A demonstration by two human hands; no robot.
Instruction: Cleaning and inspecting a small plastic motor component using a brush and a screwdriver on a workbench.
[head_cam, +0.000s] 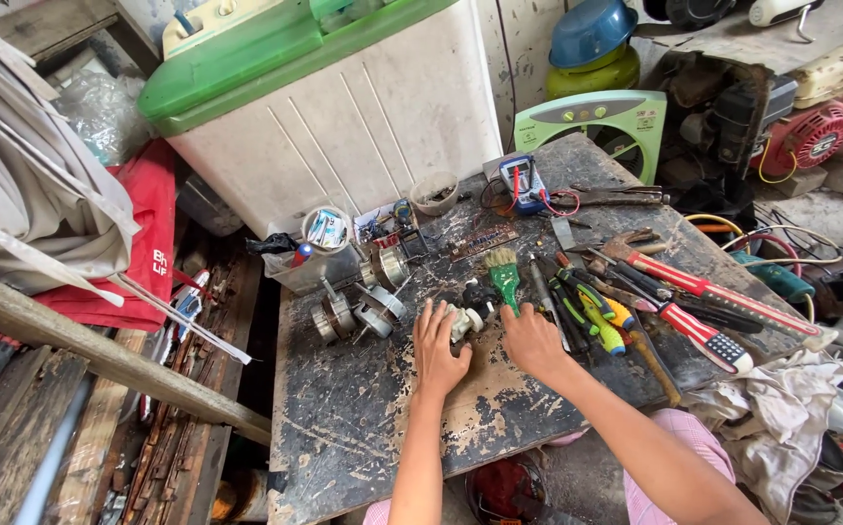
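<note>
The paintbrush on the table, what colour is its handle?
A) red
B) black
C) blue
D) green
D: the paintbrush lying on the worn table, just past the right hand, has a bright green handle below its pale bristles.

Green-handled paintbrush [503, 275], red-and-white pliers [703, 321], a blue multimeter [522, 181], red cloth [145, 228]; the dark tabletop [363, 408] is scuffed and flaking pale.
</note>
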